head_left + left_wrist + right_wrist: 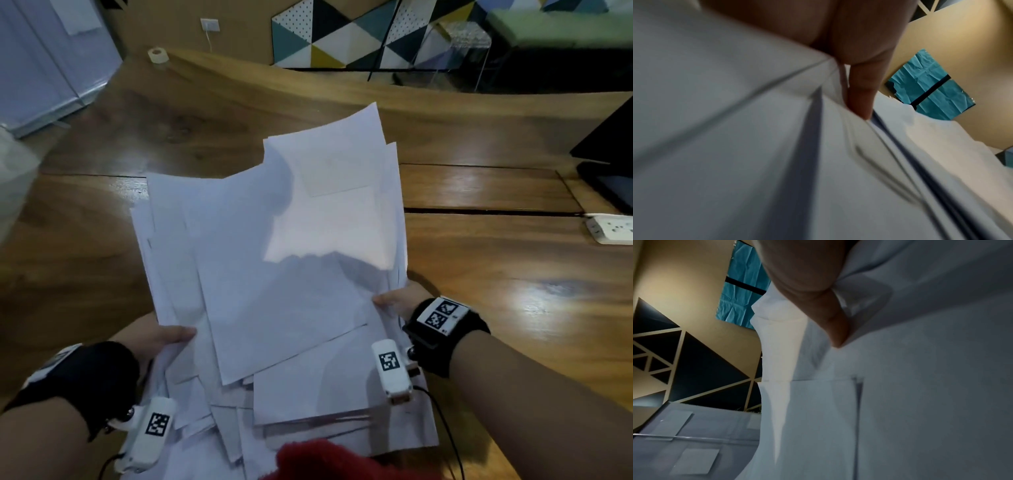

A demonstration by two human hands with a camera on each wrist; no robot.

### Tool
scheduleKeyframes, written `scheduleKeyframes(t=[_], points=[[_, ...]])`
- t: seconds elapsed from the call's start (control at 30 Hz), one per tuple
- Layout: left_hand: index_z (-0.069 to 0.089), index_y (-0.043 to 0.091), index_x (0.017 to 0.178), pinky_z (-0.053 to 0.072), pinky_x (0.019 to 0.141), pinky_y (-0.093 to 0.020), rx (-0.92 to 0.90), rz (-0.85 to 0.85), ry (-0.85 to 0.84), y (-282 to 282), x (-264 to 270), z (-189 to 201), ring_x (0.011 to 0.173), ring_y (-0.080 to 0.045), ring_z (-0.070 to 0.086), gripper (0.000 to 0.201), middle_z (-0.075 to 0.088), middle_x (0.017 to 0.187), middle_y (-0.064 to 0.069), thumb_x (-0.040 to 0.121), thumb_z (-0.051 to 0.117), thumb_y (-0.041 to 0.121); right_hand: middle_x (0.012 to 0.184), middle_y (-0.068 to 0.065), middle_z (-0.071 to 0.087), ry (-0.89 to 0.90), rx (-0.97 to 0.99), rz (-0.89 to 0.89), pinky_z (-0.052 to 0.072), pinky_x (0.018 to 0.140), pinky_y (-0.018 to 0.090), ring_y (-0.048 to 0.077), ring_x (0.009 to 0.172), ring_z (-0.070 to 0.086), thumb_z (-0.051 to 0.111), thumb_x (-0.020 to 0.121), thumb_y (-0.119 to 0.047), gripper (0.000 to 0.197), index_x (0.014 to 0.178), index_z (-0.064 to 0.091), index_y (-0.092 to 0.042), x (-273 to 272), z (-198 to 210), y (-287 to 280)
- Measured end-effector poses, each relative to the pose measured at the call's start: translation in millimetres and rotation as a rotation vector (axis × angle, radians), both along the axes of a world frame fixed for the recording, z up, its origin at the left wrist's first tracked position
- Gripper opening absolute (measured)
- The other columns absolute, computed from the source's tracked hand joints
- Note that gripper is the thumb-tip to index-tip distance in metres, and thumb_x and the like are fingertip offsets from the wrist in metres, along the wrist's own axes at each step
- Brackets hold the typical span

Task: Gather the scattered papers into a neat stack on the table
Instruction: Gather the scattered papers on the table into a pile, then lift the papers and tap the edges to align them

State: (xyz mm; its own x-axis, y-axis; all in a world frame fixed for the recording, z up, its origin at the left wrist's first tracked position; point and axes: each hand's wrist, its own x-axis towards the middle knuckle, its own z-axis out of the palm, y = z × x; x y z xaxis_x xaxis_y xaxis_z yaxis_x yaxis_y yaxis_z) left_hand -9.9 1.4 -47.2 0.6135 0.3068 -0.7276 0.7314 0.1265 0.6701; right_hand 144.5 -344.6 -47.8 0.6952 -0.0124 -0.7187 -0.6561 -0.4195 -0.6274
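A loose, uneven bundle of white papers is held up above the wooden table, its sheets fanned at different angles. My left hand grips the bundle's left edge, thumb on top. My right hand grips the right edge the same way. In the left wrist view a finger presses into the folds of the papers. In the right wrist view a thumb lies against the sheets. The fingers under the bundle are hidden.
A white power strip lies at the table's right edge, beside a dark laptop. A roll of tape sits at the far left corner. Red fabric shows at the bottom edge.
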Motion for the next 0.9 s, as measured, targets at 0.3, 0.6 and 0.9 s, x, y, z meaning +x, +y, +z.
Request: scheduleKeyframes(t=[0.3,0.6,0.9], points=[[0.070,-0.001,0.079,0.053,0.067,-0.034,-0.212,0.259,-0.097,-12,16,13,0.057,-0.029,0.066,0.030,0.071,0.056,-0.011,0.078,0.045,0.014,0.102,0.003,0.062,-0.105,-0.321,0.308,0.051,0.071,0.034,0.021,0.086,0.060,0.074,0.071,-0.033,0.043,0.105,0.053,-0.018,7,10,14],[0.059,0.001,0.113,0.054,0.061,-0.024,-0.075,0.038,-0.099,-64,46,6,0.059,-0.009,0.070,0.029,0.070,0.095,-0.008,0.084,0.059,0.006,0.112,0.012,0.061,-0.194,-0.486,0.460,0.043,0.077,0.032,0.031,0.096,0.057,0.036,0.094,-0.015,0.026,0.109,0.056,-0.009,12,16,24],[0.057,-0.001,0.113,0.041,0.079,-0.031,0.386,-0.207,-0.169,-81,56,26,0.091,-0.028,0.058,0.038,0.062,0.104,-0.015,0.076,0.064,-0.003,0.104,0.008,0.065,-0.123,-0.292,0.434,0.047,0.081,0.034,0.025,0.090,0.059,0.051,0.089,-0.034,0.023,0.098,0.059,-0.014,5,17,19]])
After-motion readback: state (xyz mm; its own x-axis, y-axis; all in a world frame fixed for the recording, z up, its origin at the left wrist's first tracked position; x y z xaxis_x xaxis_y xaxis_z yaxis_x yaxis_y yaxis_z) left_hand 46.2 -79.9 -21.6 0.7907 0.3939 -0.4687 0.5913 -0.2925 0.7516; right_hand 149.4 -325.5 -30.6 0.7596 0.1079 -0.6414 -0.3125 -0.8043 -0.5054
